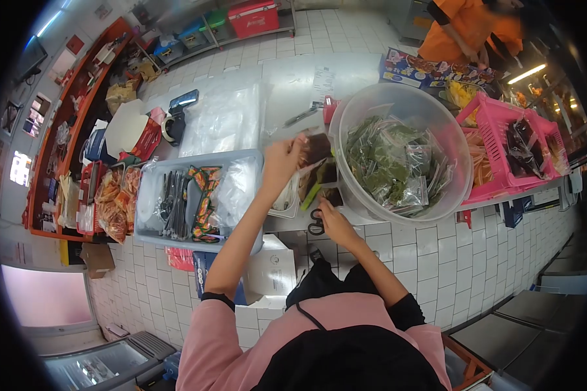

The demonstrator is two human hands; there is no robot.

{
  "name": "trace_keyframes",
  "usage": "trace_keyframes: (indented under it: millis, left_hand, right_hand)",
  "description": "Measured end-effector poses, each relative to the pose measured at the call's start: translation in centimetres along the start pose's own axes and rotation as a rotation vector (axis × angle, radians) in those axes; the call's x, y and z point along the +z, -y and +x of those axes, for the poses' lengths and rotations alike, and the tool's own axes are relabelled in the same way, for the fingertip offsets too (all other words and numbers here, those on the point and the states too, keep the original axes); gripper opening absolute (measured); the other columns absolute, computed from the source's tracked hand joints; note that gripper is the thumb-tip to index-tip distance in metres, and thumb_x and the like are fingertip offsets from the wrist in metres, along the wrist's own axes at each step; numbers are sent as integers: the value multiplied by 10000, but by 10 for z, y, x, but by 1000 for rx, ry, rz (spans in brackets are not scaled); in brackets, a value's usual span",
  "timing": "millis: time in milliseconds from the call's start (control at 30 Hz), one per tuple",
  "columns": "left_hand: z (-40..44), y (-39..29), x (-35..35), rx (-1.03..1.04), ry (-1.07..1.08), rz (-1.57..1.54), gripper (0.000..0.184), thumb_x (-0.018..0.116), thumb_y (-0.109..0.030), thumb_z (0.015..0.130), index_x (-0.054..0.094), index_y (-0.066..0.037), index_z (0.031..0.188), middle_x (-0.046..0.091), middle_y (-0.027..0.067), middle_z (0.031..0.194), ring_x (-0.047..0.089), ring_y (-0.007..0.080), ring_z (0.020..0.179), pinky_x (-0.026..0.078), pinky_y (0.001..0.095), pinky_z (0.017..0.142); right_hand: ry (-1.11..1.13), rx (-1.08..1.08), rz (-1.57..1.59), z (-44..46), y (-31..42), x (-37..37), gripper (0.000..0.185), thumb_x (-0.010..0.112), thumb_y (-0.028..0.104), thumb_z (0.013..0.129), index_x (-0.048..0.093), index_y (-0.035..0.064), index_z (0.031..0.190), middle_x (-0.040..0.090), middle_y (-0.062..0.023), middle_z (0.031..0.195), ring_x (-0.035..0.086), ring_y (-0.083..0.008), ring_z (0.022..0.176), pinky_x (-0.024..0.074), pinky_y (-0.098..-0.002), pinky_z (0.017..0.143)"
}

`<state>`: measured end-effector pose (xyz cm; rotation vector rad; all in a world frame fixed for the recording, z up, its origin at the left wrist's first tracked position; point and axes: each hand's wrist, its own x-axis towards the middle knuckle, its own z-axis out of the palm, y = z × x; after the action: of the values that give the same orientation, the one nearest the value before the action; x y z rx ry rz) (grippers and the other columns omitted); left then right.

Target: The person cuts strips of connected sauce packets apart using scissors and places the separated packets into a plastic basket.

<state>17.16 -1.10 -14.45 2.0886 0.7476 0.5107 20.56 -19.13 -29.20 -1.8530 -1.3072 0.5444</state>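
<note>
- At the far left, an orange shelf (78,124) holds assorted items, with bags of orange snacks (113,205) nearer the surface.
- Next comes a blue-grey tub (169,244) on the surface (290,85); inside it, black packets (171,203) stand beside orange-patterned packets (207,199), with clear bags (240,186) at its right end.
- Behind the tub lie clear plastic sheets (218,124), with a black device (172,128) to their left.
- The left hand (282,159) reaches over the surface just right of the tub, its fingertips pinched on the edge of a dark brown packet (318,149).
- Below that packet, a green strip (311,195) lies near the right hand, close to a shallow white tray (285,212).
- Black scissor handles (316,223) sit against the fingers of the right hand (337,227); its fingers are bent, and I cannot tell whether they grip the scissors or only touch them.
- Right of both hands stands a big clear tub (460,186) filled with green leafy packets (388,156).
- At the right, a pink basket (489,124) holds dark packets (523,146).
- Beyond, at upper right, is a person in orange (453,29).
</note>
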Motion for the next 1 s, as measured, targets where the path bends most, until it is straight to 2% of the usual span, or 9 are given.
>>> trace_keyframes:
  millis: [100,167,300,367,533,667,867,933,1000]
  left_hand:
    - [-15,-22,-29,-10,-159,-272,362,475,-326,866,621,3,904,581,51,587,523,82,491,396,244,444]
    - [-43,-63,-58,24,-228,-392,317,498,-284,862,596,-7,983,589,35,758,506,56,615,406,214,484]
    - [-85,-95,-86,-17,-520,-563,356,511,-298,855,494,-20,1077,538,94,1026,548,148,863,485,266,683]
    - [-101,-120,-84,30,-518,-905,371,485,-287,865,441,-35,1134,527,108,1061,577,207,875,511,322,664]
    - [-130,-177,-41,-61,-513,-1028,409,440,-274,880,357,-74,1226,516,115,1091,609,296,803,534,332,549]
    - [-144,-213,13,-145,-598,-1023,420,416,-270,889,334,-81,1255,399,107,1219,501,258,1018,537,336,538]
    - [-174,-206,125,242,-589,-652,522,354,-349,899,247,-4,1276,300,128,1283,331,257,1172,327,395,935]
    - [-181,-213,167,239,-646,-594,574,343,-390,894,209,4,1290,284,138,1293,308,265,1189,284,401,979]
    - [-184,-226,205,274,-766,-369,636,332,-452,877,177,-11,1308,269,141,1307,290,278,1204,273,407,986]
  right_hand:
    - [-34,39,81,-1,23,-12,169,398,19,836,432,-18,998,472,-189,1056,500,-396,876,420,-390,737]
    - [-119,-256,174,-10,21,-14,177,400,-21,808,462,-1,973,487,-150,1010,533,-310,797,435,-340,708]
    - [-185,-95,661,-48,118,-76,260,381,145,880,495,44,1090,487,-24,729,431,-80,627,367,-215,546]
    - [-3,-159,934,-56,141,-126,612,436,442,839,299,60,1298,419,5,775,396,-75,667,318,-192,576]
    - [29,-180,733,-50,157,-203,1101,811,351,517,144,71,1346,374,-12,830,385,-96,726,314,-208,644]
    - [270,-259,904,-64,124,-230,1055,824,308,507,183,68,1310,359,8,782,363,-89,701,306,-206,630]
    - [141,-228,723,-106,71,-298,915,759,251,635,186,49,1320,385,4,839,388,-84,734,321,-217,682]
    - [142,-209,784,-112,47,-318,684,657,196,744,274,73,1297,407,-81,1205,366,-163,1126,315,-326,938]
    - [149,-182,947,-133,33,-346,548,579,171,808,316,64,1277,483,-62,1114,399,-143,1089,369,-275,864]
